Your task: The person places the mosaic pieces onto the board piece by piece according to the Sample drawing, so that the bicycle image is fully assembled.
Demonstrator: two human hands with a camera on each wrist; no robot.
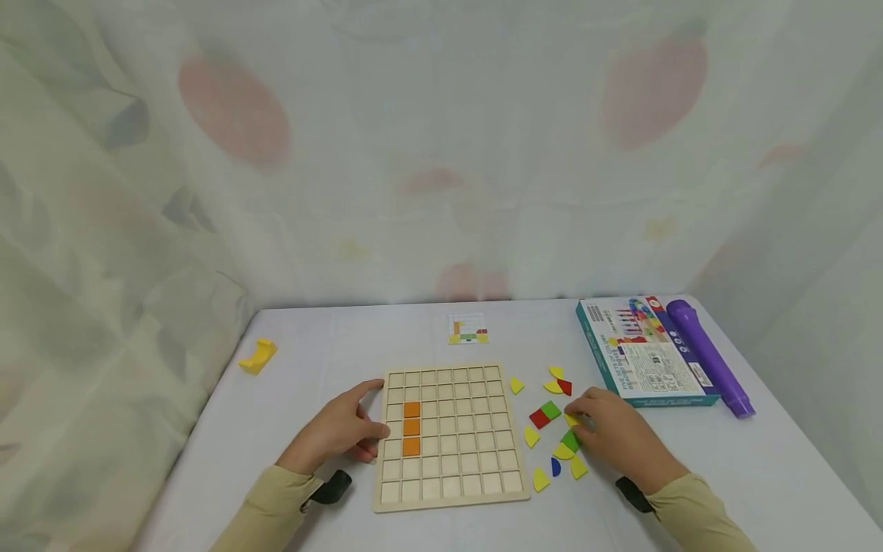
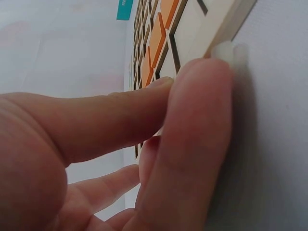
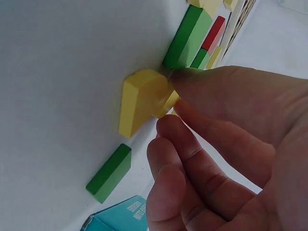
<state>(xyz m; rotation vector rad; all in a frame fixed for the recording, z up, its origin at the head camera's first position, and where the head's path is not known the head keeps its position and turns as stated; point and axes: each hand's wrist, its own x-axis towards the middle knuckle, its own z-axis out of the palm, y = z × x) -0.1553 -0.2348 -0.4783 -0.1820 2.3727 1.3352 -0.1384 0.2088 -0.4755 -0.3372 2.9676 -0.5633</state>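
Observation:
My left hand (image 1: 338, 423) grips the left edge of a wooden grid board (image 1: 448, 502), its thumb lying against the rim. Three orange squares (image 1: 411, 428) fill a short column of cells in the board. Right of the board, my right hand (image 1: 617, 433) pinches a yellow quarter-circle piece (image 3: 166, 103) between thumb and index finger; the fingers partly cover it. Close by lie another yellow piece (image 3: 137, 103) and a green square (image 1: 569, 441). More loose pieces surround them: a red square (image 1: 539, 418), a blue half-circle (image 1: 556, 467) and several yellow quarter-circles (image 1: 541, 480).
A small pattern card (image 1: 468, 328) lies behind the board. At the back right are a flat game box (image 1: 648, 353) and a purple tube (image 1: 710, 356) alongside it. A yellow curved block (image 1: 258, 357) rests far left. Curtains hang behind and left of the table.

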